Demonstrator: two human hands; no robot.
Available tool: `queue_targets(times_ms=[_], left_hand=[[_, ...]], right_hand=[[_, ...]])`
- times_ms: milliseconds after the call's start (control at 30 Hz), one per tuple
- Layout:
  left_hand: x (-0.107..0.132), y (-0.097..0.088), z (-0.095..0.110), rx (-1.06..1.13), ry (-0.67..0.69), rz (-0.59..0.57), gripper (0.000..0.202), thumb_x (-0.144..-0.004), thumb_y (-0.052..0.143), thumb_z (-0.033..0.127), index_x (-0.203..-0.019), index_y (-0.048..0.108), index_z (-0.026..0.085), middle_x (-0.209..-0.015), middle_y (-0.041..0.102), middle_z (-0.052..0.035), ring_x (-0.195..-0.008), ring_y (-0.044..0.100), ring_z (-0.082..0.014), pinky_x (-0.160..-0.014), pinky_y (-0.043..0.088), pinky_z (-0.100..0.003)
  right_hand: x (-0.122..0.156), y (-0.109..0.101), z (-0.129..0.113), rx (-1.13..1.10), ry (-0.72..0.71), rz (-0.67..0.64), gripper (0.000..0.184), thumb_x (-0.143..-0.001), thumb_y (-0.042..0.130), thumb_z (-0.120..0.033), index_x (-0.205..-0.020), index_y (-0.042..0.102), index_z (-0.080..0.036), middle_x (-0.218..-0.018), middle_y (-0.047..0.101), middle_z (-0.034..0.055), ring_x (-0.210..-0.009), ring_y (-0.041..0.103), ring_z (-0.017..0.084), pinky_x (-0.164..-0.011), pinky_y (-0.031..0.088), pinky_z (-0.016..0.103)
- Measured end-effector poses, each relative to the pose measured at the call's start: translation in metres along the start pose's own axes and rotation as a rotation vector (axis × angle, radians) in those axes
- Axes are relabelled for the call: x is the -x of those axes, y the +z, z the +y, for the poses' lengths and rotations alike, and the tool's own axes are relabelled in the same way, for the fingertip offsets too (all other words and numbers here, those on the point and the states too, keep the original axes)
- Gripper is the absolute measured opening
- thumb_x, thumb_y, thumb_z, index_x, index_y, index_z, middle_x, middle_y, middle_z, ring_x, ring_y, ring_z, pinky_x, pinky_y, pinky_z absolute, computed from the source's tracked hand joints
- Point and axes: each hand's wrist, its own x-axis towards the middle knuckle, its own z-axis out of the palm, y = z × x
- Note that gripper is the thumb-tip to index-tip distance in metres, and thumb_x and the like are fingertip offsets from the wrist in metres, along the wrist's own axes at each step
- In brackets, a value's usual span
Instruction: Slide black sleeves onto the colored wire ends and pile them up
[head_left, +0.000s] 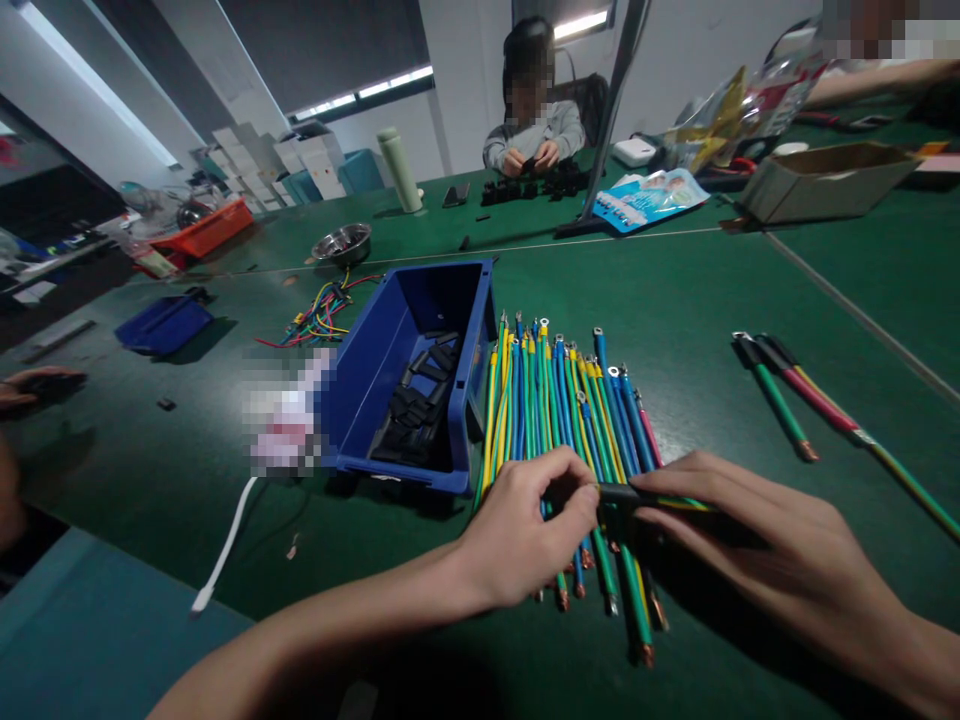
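My left hand (pixel 525 530) and my right hand (pixel 757 540) meet over the near end of a row of coloured cables (pixel 562 400) lying on the green table (pixel 675 290). My right hand is closed around one yellow-green cable. The fingertips of my left hand pinch a short black sleeve (pixel 619 493) at that cable's end. The cables are yellow, green and blue, with metal lugs at the far ends and bare copper at the near ends.
A blue bin (pixel 405 370) of black sleeves stands left of the cables. Three more cables (pixel 795 395) lie to the right. A cardboard box (pixel 821 178), a steel bowl (pixel 343 242), a wire tangle (pixel 319 318) and a seated person (pixel 532 130) are farther back. Another person's hand (pixel 34 385) rests at far left.
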Motion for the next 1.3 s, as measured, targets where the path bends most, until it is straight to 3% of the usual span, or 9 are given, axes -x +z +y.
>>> queue_targets(times_ms=[767, 1300], left_hand=[[0.0006, -0.0005, 0.0008, -0.011, -0.014, -0.026, 0.013, -0.092, 0.05, 0.023, -0.08, 0.053, 0.018, -0.072, 0.058, 0.0013, -0.067, 0.054, -0.0136, -0.067, 0.041, -0.026], [0.0018, -0.0011, -0.0008, 0.037, 0.012, -0.039, 0.016, -0.097, 0.048, 0.026, -0.084, 0.055, 0.019, -0.075, 0.057, 0.0014, -0.072, 0.054, -0.014, -0.072, 0.041, -0.027]], right_hand=[[0.0032, 0.0016, 0.0013, -0.057, 0.045, 0.015, 0.021, -0.089, 0.062, -0.024, -0.109, 0.064, -0.023, -0.086, 0.071, 0.0029, -0.071, 0.068, 0.014, -0.058, 0.054, 0.023], [0.0022, 0.0001, -0.0047, 0.0, 0.029, 0.05, 0.026, -0.091, 0.06, -0.016, -0.117, 0.058, -0.019, -0.09, 0.067, 0.0053, -0.078, 0.066, 0.013, -0.066, 0.054, 0.025]])
